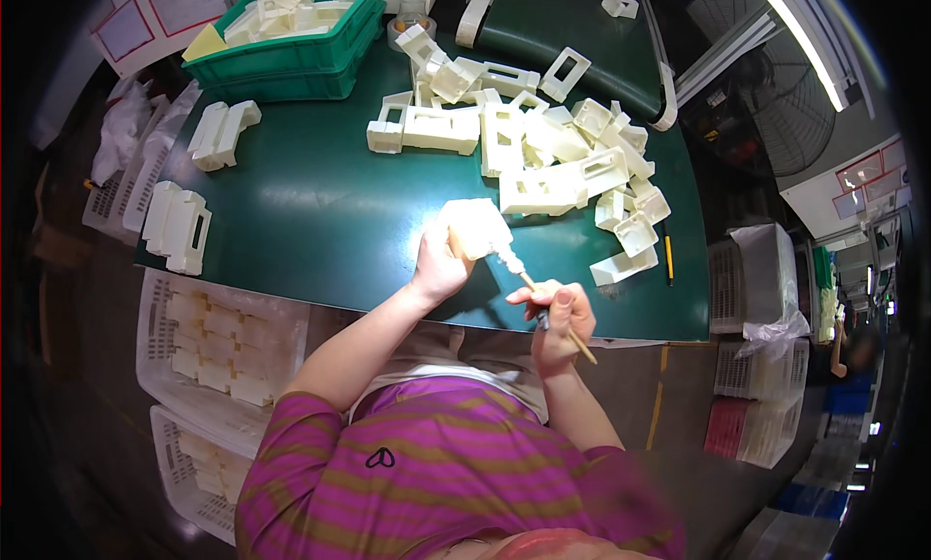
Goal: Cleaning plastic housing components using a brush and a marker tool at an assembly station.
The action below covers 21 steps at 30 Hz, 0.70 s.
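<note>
My left hand (434,272) is closed around a cream plastic housing (475,225), raised over the near edge of the green table (378,259). Bright light washes out the housing's detail. A thin wooden stick (585,350) is pinched in the fingers of my right hand (569,320). The stick's lumpy white tip (508,259) meets the right side of the housing, or comes very near it. A small dark, shiny item (543,319) shows at my right fingers; I cannot make out what it is.
A heap of cream plastic parts (543,187) covers the table's far right, beside a yellow pencil (668,259). Behind it lies a dark conveyor belt (572,32). Paired parts (179,228) line the left edge. Green bins (281,75) stand at the back left; white crates (155,337) sit below.
</note>
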Tool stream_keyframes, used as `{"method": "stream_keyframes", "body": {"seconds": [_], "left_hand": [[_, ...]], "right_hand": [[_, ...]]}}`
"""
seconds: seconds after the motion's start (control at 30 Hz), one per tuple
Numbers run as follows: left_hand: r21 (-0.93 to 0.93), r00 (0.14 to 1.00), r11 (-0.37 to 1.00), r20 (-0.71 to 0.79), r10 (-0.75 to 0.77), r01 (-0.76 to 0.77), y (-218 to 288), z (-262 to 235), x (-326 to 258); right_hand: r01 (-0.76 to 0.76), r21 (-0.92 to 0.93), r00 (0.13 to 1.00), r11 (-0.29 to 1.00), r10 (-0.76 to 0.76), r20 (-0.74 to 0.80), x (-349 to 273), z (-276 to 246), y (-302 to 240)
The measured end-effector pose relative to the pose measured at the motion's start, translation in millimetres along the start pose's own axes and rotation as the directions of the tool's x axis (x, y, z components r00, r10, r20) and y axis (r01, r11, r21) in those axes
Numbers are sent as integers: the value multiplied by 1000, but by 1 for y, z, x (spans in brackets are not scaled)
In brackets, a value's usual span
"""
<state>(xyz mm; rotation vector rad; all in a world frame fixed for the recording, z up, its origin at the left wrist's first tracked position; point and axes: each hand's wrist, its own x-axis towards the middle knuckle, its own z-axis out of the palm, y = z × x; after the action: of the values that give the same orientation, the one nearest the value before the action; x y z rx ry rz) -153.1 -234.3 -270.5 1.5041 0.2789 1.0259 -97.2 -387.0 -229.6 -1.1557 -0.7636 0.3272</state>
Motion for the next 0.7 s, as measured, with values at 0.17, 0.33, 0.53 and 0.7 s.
{"method": "stream_keyframes", "body": {"seconds": [0.17,0.33,0.53,0.7], "left_hand": [[11,1000,1000,1,17,-17,-8,0,1],[-68,997,996,51,-62,66,-3,-5,-3],[-184,955,980,295,-16,73,-9,-2,-7],[-227,952,959,288,-102,171,-8,-7,-6]], "right_hand": [[41,20,999,999,-41,-21,3,-4,-2],[-15,36,1000,999,16,-18,0,0,-1],[-140,374,972,917,198,-123,27,-30,8],[-315,388,937,866,348,-16,30,-30,9]]}}
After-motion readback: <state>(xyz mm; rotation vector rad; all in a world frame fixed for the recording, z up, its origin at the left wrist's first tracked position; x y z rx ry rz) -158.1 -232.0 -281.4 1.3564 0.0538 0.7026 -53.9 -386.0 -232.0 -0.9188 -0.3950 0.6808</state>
